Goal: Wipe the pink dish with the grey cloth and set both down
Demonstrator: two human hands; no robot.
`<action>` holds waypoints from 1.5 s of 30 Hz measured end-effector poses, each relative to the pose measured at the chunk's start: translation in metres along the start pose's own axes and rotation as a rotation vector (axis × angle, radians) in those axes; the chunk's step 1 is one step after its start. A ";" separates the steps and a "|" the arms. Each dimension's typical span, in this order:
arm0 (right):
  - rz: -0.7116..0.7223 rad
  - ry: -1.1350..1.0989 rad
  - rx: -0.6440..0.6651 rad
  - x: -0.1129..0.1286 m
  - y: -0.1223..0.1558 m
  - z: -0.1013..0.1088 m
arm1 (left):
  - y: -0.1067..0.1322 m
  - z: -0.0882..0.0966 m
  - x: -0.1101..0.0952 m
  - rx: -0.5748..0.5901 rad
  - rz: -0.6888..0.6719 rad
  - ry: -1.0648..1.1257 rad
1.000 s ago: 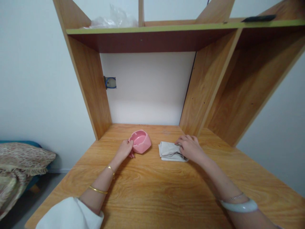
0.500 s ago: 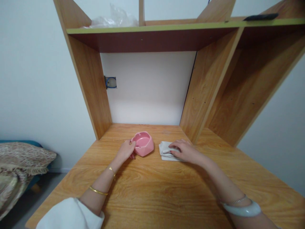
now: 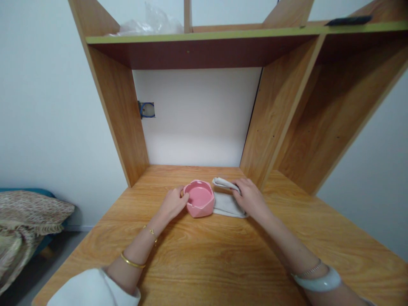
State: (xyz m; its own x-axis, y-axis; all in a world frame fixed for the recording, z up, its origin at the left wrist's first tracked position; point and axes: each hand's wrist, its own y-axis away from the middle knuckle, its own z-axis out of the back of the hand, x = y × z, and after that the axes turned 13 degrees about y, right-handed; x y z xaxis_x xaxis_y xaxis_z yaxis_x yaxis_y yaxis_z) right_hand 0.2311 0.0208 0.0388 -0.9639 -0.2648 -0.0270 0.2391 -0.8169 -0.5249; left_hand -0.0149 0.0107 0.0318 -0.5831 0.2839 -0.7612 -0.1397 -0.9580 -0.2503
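pink ashtray [image 3: 200, 203] slid right, now touching cloth [image 3: 225, 207]; left hand [image 3: 174, 204] fingers clamped on its rim, right hand [image 3: 250, 197] pinching cloth edge; one ashtray, one cloth

Wooden desk [image 3: 204, 255] with pink ashtray [image 3: 199, 198] beside grey cloth [image 3: 226, 205]
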 end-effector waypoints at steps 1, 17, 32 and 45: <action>-0.006 -0.064 -0.076 0.003 0.000 0.001 | 0.001 -0.001 -0.001 0.010 -0.008 -0.010; 0.142 -0.413 -0.035 0.053 0.016 -0.007 | 0.011 -0.005 -0.020 -0.009 -0.094 -0.382; -0.332 -0.602 0.215 0.042 0.008 -0.036 | 0.025 -0.013 -0.051 0.038 -0.190 -0.674; -0.332 -0.720 -0.058 0.042 0.011 -0.043 | 0.028 -0.012 -0.049 -0.100 -0.145 -0.316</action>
State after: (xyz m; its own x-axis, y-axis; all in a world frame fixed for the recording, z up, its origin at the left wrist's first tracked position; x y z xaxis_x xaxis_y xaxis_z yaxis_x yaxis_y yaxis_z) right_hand 0.1884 0.0225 -0.0046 -0.6666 -0.2948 0.6846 -0.0729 -0.8883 -0.4534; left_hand 0.0193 -0.0300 0.0549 -0.7841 0.3751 -0.4945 -0.1694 -0.8958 -0.4109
